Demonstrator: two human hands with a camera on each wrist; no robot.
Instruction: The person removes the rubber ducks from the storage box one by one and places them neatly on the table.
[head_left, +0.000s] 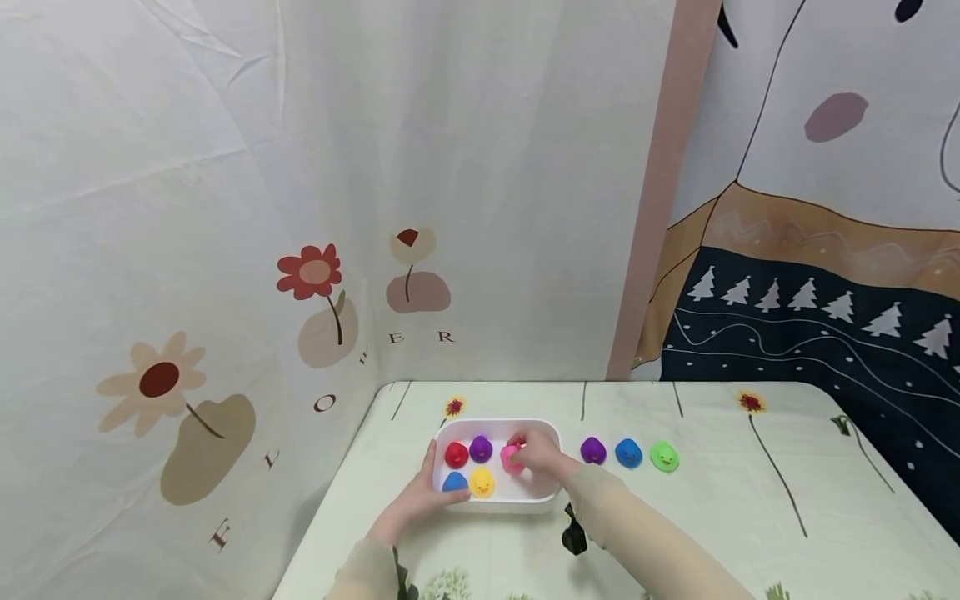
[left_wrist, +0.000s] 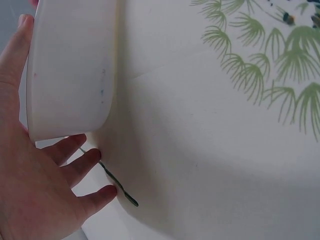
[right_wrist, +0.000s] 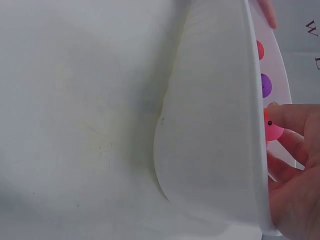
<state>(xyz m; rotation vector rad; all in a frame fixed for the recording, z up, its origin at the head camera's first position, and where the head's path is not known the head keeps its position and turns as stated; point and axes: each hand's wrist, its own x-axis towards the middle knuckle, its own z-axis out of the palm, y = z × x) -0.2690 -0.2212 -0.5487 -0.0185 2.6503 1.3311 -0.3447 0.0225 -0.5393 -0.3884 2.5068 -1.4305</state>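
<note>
A white plastic tray [head_left: 536, 493] stands on the table with several rubber ducks inside. My left hand [head_left: 417, 497] holds its near left corner, the thumb along the front rim and the fingers against the left end. In the left wrist view that hand [left_wrist: 45, 165] lies round the tray wall [left_wrist: 75, 75]. Inside the tray my right hand [head_left: 542, 454] pinches a pink rubber duck [head_left: 511, 460]; its orange beak and a black eye show in the right wrist view. Left of it sit a red duck [head_left: 456, 455], a purple duck [head_left: 481, 449], a blue duck [head_left: 454, 482] and a yellow duck [head_left: 482, 482].
Right of the tray, a purple duck [head_left: 593, 451], a blue duck [head_left: 628, 453] and a green duck [head_left: 664, 457] stand in a row on the flower-print tablecloth [head_left: 712, 517]. Printed curtains [head_left: 510, 208] hang behind and to the left of the table.
</note>
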